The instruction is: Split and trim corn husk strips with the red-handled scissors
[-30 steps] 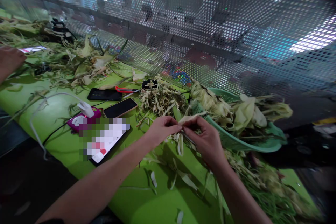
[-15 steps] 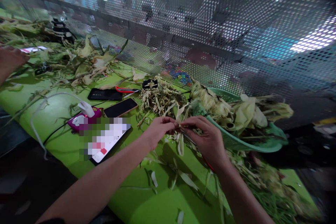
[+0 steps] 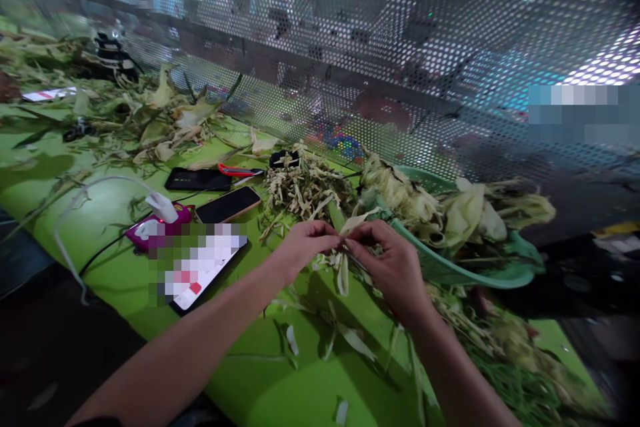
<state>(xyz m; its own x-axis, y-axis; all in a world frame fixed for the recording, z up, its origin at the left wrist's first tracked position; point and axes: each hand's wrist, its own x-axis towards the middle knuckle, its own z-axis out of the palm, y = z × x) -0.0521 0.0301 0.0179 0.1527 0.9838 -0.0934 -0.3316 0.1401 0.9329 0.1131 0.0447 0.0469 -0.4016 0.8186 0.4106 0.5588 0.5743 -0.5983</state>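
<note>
The fingertips of my left hand (image 3: 306, 250) and my right hand (image 3: 389, 260) meet in a pinch over the green table (image 3: 295, 387). Between them is a pale strip of corn husk (image 3: 361, 219); one end sticks up to the right above my fingers, and another piece hangs below. My fingertips hide the middle of it. Just beyond my hands lies a heap of small, knotted-looking husk pieces (image 3: 310, 183). To the right, a green plastic basket (image 3: 493, 277) holds loose corn husks (image 3: 465, 213). Torn husk scraps (image 3: 355, 340) lie in front of my hands.
On the left are a lit phone (image 3: 213, 273), two dark phones (image 3: 197, 179) (image 3: 229, 205), a red cutter (image 3: 237, 170) and a purple power strip (image 3: 145, 230) with a white cable. More husks (image 3: 165, 120) cover the far left. Perforated metal mesh (image 3: 300, 33) stands behind the table.
The upper end of the husk strip has swung to the right, while my hands stay almost in place. At the far left, another person's hand has drawn back nearly out of view.
</note>
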